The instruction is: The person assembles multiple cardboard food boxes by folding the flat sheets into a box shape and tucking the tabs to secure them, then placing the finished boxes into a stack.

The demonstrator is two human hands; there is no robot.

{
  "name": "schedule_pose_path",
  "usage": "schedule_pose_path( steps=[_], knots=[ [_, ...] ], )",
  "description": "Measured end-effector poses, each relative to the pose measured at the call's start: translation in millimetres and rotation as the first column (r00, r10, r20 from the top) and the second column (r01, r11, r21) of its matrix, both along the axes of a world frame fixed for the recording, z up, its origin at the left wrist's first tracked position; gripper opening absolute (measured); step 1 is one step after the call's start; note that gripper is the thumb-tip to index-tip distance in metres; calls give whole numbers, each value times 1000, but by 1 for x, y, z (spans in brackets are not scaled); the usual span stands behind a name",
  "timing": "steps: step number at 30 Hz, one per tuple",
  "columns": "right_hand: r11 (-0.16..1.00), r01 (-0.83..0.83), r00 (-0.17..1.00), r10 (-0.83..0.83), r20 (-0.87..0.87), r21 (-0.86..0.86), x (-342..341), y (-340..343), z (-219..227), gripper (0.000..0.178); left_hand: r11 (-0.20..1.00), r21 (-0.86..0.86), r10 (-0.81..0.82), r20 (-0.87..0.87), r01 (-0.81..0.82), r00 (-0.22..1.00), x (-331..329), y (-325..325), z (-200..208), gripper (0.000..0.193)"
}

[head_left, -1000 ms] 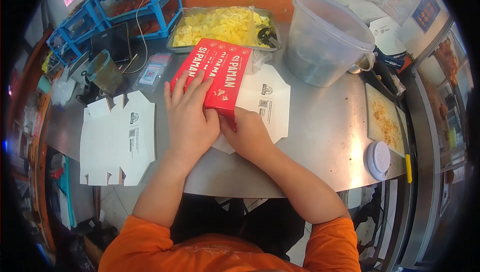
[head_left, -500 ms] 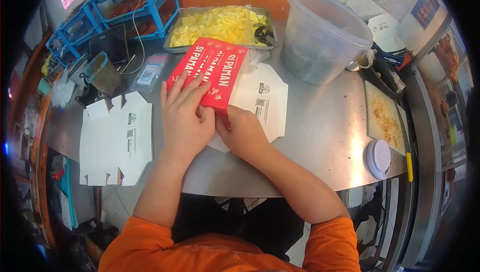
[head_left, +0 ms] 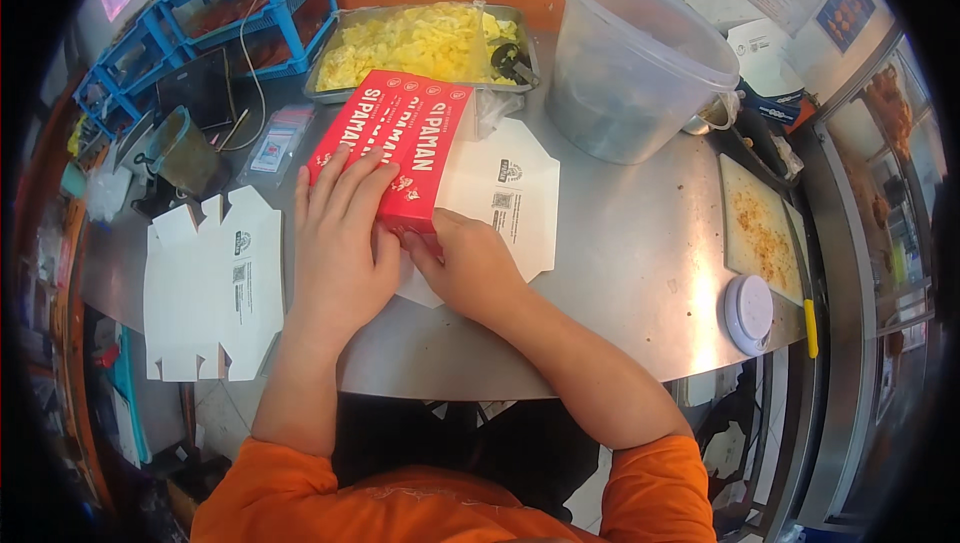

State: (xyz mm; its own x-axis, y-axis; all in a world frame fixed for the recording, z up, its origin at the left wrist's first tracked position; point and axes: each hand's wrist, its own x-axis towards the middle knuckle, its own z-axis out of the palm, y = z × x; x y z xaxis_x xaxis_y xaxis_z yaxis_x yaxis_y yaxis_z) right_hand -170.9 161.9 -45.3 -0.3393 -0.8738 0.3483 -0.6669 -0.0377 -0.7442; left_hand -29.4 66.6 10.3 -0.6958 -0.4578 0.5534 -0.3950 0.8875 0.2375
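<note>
A red cardboard box (head_left: pixel 403 133) with white lettering lies at a slant on the steel table, partly over a flat white box blank (head_left: pixel 522 183). My left hand (head_left: pixel 340 233) rests across its left side, fingers long and slightly apart, thumb bent down at the near end. At that same end, my right hand (head_left: pixel 475 268) has its fingers curled against the edge, thumb pointing toward the left thumb. The flap under the right fingers is mostly hidden. Another white blank (head_left: pixel 215 288) with notched edges lies to the left, overhanging the table's front edge.
Behind the box sits a metal tray (head_left: pixel 325 95) of yellow pieces with a dark utensil. A tall translucent bucket (head_left: pixel 630 73) stands right of it. Farther right are a cutting board (head_left: pixel 745 243), a yellow-handled knife (head_left: pixel 811 328) and a white-lidded jar (head_left: pixel 748 313). Blue racks (head_left: pixel 285 18) stand back left.
The whole view has shifted slightly, so everything sits a little farther left. Both hands stay at the box; the right thumb now shows more plainly along its near edge.
</note>
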Motion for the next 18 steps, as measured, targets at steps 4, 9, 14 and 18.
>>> schedule_pose_path(
  steps=[4,9,14,18],
  knots=[
    [1000,2,1000,-2,3,-2,0,-1,-4,21,1000,-11,11,-33,-11,999,-3,-1,-8,50],
    [1000,3,1000,-3,-5,-15,1,0,-2,22,1000,-11,12,-186,-14,982,-6,-5,-16,37],
    [999,5,1000,-5,-1,34,-1,-1,-1,20,999,-17,24,-230,-28,973,-9,-7,-18,34],
    [1000,18,999,-19,-35,-14,1,0,3,18,999,-31,34,-218,-42,975,-9,-5,-17,34]
  ],
)
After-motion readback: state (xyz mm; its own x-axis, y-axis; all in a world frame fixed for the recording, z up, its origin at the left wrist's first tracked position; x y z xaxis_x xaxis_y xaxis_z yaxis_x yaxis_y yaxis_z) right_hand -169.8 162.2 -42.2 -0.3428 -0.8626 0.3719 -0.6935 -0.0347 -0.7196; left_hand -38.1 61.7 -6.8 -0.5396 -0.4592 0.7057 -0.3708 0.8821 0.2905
